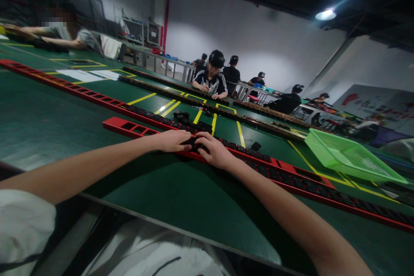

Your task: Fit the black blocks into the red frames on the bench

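Both my hands meet on a long red slotted rail [129, 127] that lies across the green table [181, 198]. My left hand [173, 140] rests on the rail with fingers curled, its fingertips on a small black part [193, 142] seated in the rail. My right hand [215, 152] is closed in a pinch against the same black part from the right. To the right of my hands the rail's slots hold a row of black parts [258, 157]. The slots to the left are open. Several loose black parts [181, 116] lie just beyond the rail.
A second, longer red rail [64, 85] runs behind the first. A green plastic basket [349, 157] stands at the right. Yellow lines mark the table. Other people sit at the far side and at tables behind; one person leans on the table at far left.
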A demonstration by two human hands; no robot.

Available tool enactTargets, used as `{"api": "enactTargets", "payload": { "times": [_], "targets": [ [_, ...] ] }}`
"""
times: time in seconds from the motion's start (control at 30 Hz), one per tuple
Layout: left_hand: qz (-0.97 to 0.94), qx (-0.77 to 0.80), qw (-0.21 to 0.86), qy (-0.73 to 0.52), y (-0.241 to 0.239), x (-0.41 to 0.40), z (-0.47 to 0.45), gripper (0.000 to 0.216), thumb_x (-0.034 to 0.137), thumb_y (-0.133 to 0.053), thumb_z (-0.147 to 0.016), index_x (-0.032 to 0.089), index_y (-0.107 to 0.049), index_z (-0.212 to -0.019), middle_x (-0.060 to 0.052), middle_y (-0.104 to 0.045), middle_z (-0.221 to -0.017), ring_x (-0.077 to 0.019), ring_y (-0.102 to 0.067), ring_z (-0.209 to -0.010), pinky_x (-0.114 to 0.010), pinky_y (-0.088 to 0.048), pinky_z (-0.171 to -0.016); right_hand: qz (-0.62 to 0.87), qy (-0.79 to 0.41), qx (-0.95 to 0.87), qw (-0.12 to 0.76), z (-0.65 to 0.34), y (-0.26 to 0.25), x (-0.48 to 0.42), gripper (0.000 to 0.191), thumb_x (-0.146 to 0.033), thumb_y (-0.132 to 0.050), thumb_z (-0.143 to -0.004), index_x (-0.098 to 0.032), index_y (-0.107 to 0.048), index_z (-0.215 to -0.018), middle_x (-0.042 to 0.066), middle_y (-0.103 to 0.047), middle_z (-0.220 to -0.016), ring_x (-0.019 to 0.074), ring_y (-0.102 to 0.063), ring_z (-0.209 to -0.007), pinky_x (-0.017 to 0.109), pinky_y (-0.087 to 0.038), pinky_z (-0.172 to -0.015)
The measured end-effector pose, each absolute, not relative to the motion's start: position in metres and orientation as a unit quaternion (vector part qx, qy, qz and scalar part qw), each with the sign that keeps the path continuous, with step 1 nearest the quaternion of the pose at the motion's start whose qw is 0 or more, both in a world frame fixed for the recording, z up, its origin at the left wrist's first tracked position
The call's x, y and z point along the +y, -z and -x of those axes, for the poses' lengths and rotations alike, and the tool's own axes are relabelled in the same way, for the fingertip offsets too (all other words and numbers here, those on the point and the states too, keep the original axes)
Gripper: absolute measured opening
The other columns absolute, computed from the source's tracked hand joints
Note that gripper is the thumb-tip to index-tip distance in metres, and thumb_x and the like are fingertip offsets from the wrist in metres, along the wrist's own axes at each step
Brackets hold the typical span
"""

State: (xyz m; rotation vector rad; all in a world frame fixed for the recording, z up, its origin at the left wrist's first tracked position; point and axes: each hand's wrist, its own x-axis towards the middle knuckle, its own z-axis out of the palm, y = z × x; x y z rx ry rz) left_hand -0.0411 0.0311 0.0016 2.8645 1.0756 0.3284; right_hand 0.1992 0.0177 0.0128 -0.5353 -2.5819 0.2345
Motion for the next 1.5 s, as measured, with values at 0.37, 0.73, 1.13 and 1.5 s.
{"api": "enactTargets", "payload": {
  "times": [0.37, 0.73, 1.13, 1.5],
  "targets": [
    [-0.927, 0.352, 0.046, -0.119, 0.004, 0.036, 0.044, 0.040, 0.048, -0.041, -0.100, 0.019, -0.055, -0.124, -0.010, -0.065, -0.114, -0.0247, -0.061, -0.101, -0.032, -0.045, -0.085, 0.259, -0.050, -0.940, 0.215, -0.197, -0.015, 0.015, 0.017, -0.026, -0.062, -0.092, -0.020, -0.058, -0.108, 0.010, -0.060, -0.112, 0.0226, -0.059, -0.101, 0.038, -0.050, -0.089],
    [-0.942, 0.307, 0.057, -0.124, 0.000, 0.035, 0.044, 0.036, 0.045, -0.042, -0.100, 0.018, -0.062, -0.114, -0.009, -0.064, -0.108, -0.0232, -0.059, -0.101, -0.031, -0.044, -0.088, 0.256, -0.026, -0.947, 0.190, -0.198, -0.015, 0.014, 0.018, -0.026, -0.059, -0.095, -0.019, -0.060, -0.111, 0.010, -0.065, -0.108, 0.0230, -0.059, -0.099, 0.036, -0.047, -0.085],
    [-0.951, 0.287, 0.036, -0.111, 0.002, 0.037, 0.046, 0.045, 0.055, -0.048, -0.096, 0.017, -0.063, -0.114, -0.009, -0.062, -0.108, -0.0241, -0.058, -0.100, -0.030, -0.044, -0.087, 0.214, 0.004, -0.964, 0.160, -0.196, -0.017, 0.015, 0.019, -0.025, -0.051, -0.100, -0.018, -0.060, -0.114, 0.012, -0.066, -0.113, 0.0235, -0.059, -0.105, 0.037, -0.045, -0.090],
    [-0.951, 0.288, 0.032, -0.112, 0.008, 0.041, 0.048, 0.052, 0.056, -0.065, -0.084, 0.019, -0.060, -0.121, -0.009, -0.060, -0.117, -0.0263, -0.057, -0.107, -0.031, -0.044, -0.088, 0.223, 0.022, -0.965, 0.138, -0.195, -0.021, 0.009, 0.018, -0.024, -0.056, -0.096, -0.017, -0.062, -0.111, 0.012, -0.066, -0.114, 0.0240, -0.059, -0.103, 0.039, -0.045, -0.091]
  ]
}}
